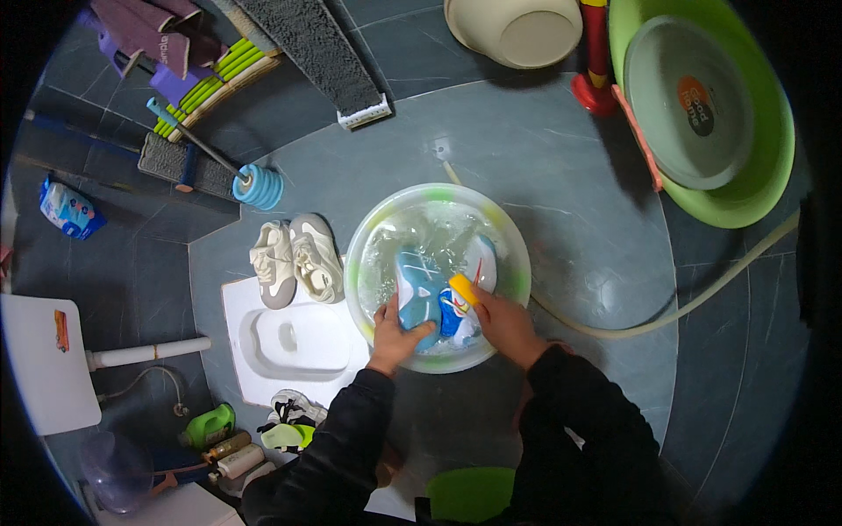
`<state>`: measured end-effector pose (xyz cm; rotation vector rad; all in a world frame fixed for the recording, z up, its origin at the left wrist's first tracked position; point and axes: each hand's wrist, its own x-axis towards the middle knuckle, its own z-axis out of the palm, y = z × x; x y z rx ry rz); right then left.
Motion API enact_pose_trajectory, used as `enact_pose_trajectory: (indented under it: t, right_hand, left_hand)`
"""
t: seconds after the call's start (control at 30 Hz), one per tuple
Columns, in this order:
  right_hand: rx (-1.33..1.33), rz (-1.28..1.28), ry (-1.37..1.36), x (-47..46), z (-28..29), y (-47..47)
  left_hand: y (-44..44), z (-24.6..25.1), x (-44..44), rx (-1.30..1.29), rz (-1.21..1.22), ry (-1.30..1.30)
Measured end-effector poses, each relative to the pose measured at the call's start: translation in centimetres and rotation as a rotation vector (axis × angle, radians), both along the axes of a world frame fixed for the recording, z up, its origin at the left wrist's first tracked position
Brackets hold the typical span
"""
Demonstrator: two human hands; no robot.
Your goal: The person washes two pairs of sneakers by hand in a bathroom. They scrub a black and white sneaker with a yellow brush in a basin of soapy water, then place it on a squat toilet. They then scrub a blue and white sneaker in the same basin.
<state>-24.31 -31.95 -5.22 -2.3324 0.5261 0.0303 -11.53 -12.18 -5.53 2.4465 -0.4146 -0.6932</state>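
Observation:
A round plastic basin (353,276) of soapy water stands on the tiled floor before me. My left hand (400,335) grips a light blue and white sneaker (414,289), its patterned sole facing up, over the basin's near left part. In my right hand (506,325) is a yellow-handled tool (463,288), probably a brush; its working end is hidden. It is held close to a second white and blue sneaker (484,260) that lies partly in the water, right of the first one. Blue and white parts with laces show between the two shoes.
Left of the basin are a white squat toilet (296,342) and a pair of cream sneakers (296,260). A blue plunger (258,187) stands beyond them. A hose (618,332) curves right of the basin. Green and grey basins (766,164) lean at the upper right; bottles (240,460) stand lower left.

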Motion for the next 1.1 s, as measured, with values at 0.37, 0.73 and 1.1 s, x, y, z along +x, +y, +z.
enact_pose_trajectory:
  t: [0.37,0.73,1.1]
  right_hand:
    - [-0.050,0.170,0.028,6.7,-3.6,0.1]
    - [0.358,-0.311,-0.164,1.9,-0.6,-2.4]
    - [0.107,0.087,-0.017,3.5,-0.3,0.5]
  left_hand:
    - [-1.1,7.9,-0.6,0.125,-0.447,-0.700]
    - [-2.9,1.4,-9.0,0.298,-0.869,-0.834]
    - [-5.0,5.0,-7.4,-0.242,0.182,-0.051]
